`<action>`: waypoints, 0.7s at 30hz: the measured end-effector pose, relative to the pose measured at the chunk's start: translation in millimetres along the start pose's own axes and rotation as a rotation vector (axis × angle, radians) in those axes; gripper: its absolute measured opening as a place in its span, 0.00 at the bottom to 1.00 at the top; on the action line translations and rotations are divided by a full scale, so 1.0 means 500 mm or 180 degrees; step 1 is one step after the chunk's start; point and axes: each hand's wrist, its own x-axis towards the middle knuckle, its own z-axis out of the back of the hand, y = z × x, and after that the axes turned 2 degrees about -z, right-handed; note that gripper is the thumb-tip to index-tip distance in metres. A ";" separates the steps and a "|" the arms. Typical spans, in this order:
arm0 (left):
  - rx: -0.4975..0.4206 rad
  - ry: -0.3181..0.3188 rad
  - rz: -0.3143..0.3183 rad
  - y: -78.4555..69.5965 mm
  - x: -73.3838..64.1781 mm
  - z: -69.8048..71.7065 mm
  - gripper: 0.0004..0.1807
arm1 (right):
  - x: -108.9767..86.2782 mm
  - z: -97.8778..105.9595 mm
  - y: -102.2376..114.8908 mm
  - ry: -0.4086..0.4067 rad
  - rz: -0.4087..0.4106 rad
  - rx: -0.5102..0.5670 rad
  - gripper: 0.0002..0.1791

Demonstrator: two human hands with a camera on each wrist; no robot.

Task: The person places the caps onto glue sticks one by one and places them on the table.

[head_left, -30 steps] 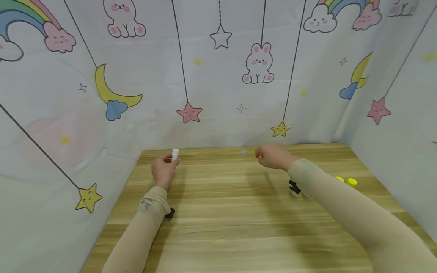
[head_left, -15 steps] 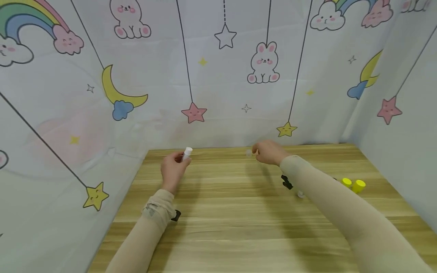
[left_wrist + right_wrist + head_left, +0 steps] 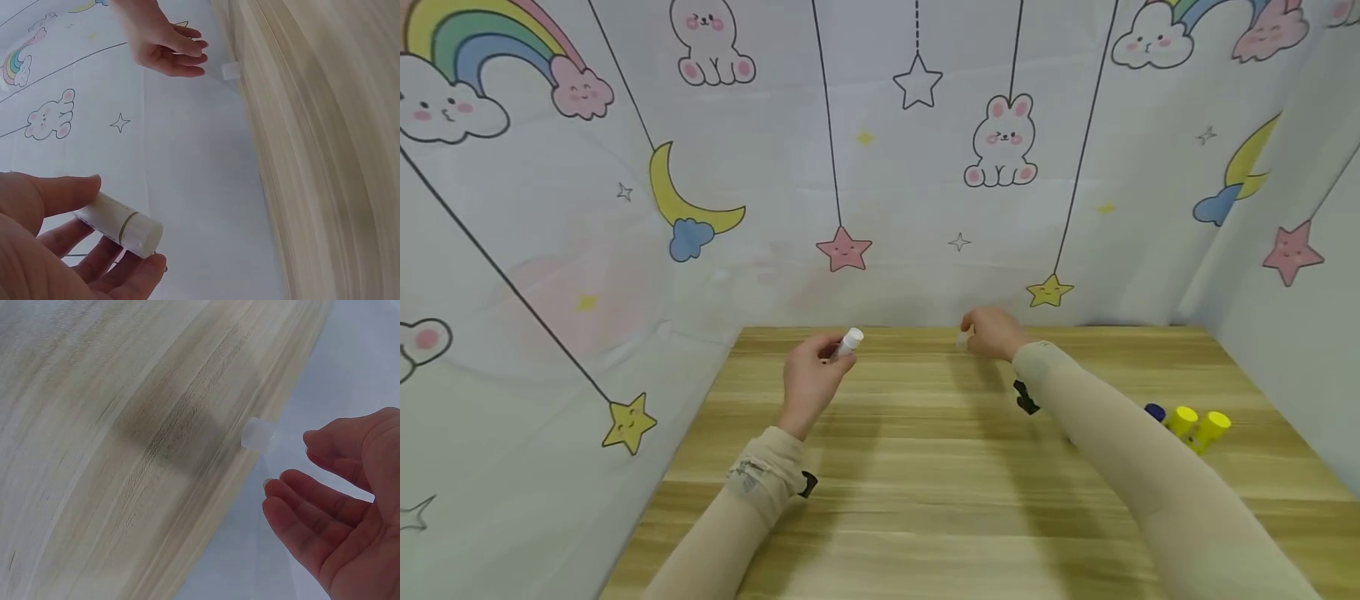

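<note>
My left hand (image 3: pixel 814 379) pinches a small white tube (image 3: pixel 112 217) between thumb and fingers, above the left part of the table. The tube has faint print and a thin gold band near its end, which points up and to the right in the head view. Close to the table's back edge stands a small, translucent, cap-like cylinder (image 3: pixel 257 435). Right beside it is my right hand (image 3: pixel 350 494), thumb and fingers spread apart with a gap between their tips and the cylinder in the right wrist view. In the head view this hand partly overlaps the cylinder.
To the right, partly behind my right forearm, stand two yellow cylinders (image 3: pixel 1212 429) and a dark blue-topped one (image 3: pixel 1155 412). A white printed curtain (image 3: pixel 895 192) rises along the back and sides of the wooden table (image 3: pixel 910 500).
My left hand has moved right with the tube, which has tilted rightward. My right hand has come closer to the translucent cylinder. The head view has turned slightly left.
</note>
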 end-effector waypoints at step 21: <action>0.0110 -0.0051 -0.0241 -0.036 -0.035 0.013 0.16 | 0.060 -0.063 -0.001 0.0048 0.0010 0.0079 0.19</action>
